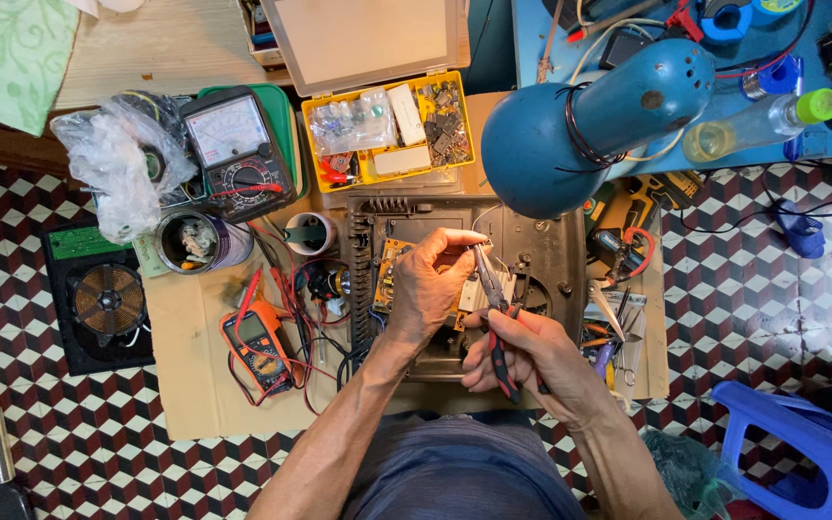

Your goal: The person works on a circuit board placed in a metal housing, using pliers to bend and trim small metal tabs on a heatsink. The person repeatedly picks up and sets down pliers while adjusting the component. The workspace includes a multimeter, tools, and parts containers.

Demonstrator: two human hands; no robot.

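Your right hand (522,356) is closed around the red-black handles of the pliers (495,308), whose tips point up to your left hand (430,284). Your left hand is curled, its fingertips pinched together at the plier tips; what they pinch is too small to tell. Both are over the open dark appliance case (531,241). The blue lamp (579,125) hangs just above, and 2 multimeters (257,342) lie on the left.
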